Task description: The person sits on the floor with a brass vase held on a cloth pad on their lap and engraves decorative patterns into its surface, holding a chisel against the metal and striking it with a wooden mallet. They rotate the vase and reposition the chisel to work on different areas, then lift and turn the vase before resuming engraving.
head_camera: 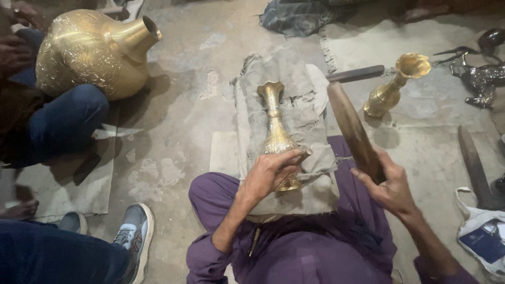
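Lying on a folded grey cloth (294,131) across the person's lap, a slim brass vase (275,129) points its flared mouth away from them, its foot toward the body. The left hand (271,173) comes in from below with the forearm angled up and to the right, fingers curled over the vase's lower end — closed around it, and pinching what looks like a small thin tool against the metal near the thumb. The right hand (389,184) is raised beside the lap, wrist cocked, fingers wrapped tight around the lower end of a long dark wooden stick (352,129) that slants up and to the left, its far end above the cloth's right edge — clear of the vase.

Purple trousers (315,247) cover the crossed legs under the cloth. A second brass vase (392,87) stands upright on the floor to the right, near a pale mat (421,110). Far left, another person in blue trousers (63,121) holds a large round brass pot (89,52) against the knee. A grey shoe (134,231) sits at lower left, and a white bag (481,231) at lower right.
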